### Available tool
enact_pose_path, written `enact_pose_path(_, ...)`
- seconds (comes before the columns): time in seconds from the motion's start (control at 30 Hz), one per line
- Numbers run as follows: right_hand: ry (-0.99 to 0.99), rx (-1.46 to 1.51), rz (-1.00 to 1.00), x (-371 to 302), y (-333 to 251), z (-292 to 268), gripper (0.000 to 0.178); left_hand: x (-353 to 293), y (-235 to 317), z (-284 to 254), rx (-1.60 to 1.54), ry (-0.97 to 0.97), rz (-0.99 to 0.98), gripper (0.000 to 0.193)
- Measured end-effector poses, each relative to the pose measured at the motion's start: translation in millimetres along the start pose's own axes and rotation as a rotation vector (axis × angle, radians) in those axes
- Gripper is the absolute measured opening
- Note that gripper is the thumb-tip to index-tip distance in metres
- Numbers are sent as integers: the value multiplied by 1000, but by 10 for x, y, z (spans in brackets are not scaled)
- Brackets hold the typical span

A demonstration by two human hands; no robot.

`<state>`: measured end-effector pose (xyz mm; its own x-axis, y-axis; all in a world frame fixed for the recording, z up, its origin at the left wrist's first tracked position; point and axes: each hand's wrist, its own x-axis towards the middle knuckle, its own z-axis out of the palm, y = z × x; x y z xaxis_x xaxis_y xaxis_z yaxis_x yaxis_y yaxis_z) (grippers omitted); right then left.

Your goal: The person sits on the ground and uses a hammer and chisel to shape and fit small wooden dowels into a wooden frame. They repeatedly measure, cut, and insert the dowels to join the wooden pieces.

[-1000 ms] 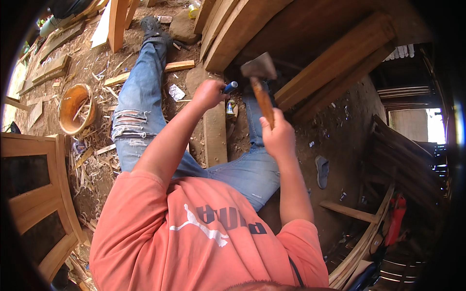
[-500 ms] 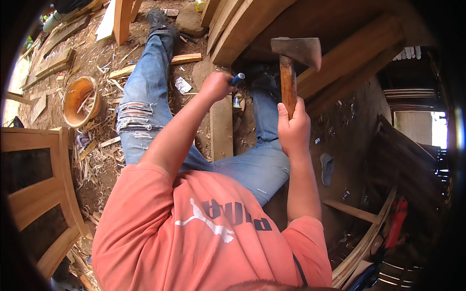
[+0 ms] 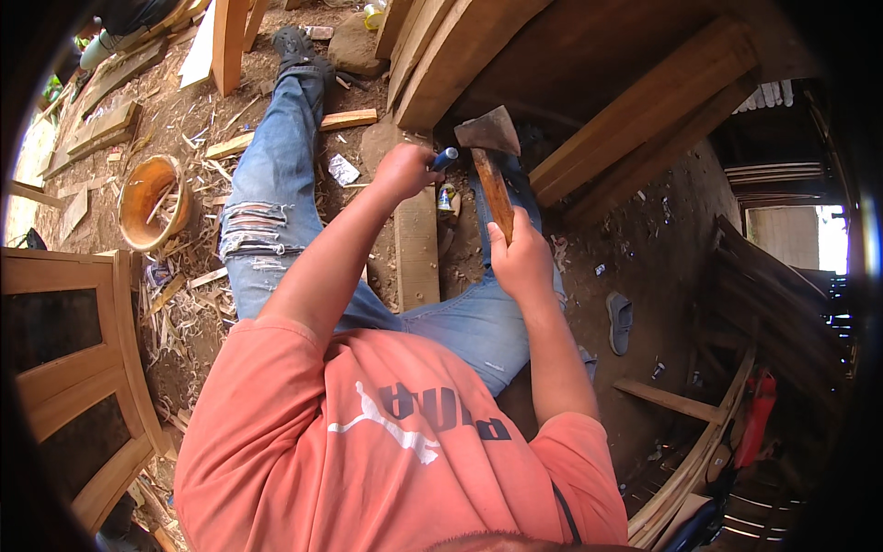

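Note:
My left hand (image 3: 406,171) is closed round a blue-handled tool (image 3: 445,158). Only the end of its handle shows; the rest is hidden by my fist. In my right hand (image 3: 525,260) is a hatchet (image 3: 495,190), gripped low on its worn wooden handle. The hatchet's steel head tilts toward the left, its blunt back a short way from the blue handle's end. Below my left fist a wooden plank (image 3: 418,253) lies lengthwise between my outstretched legs, close to a small can (image 3: 447,198).
Thick timber boards (image 3: 455,64) stand ahead, with a heavy beam (image 3: 648,110) at the right. An orange-brown bucket (image 3: 134,207) stands on the left among wood shavings. A panelled wooden frame (image 3: 69,391) is near left. A grey shoe (image 3: 620,322) lies at the right.
The hatchet has come down and to the left, its head now near the blue handle. My left hand has stayed almost in place.

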<state>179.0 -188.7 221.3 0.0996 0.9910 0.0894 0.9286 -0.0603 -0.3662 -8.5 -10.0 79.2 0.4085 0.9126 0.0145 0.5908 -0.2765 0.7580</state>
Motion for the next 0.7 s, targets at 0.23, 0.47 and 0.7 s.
enact_pose_path(0.23, 96, 93, -17, 128, -263, -348, 35, -56, -70, 1, -26, 9, -16, 29)
enact_pose_path(0.47, -78, -72, 49, -51, 95, 41, 38, -27, -9, 33, -19, -6, -7, 29)
enact_pose_path(0.7, 37, 78, 69, -29, -51, -145, 34, -24, -14, 11, -7, -34, -6, 30)
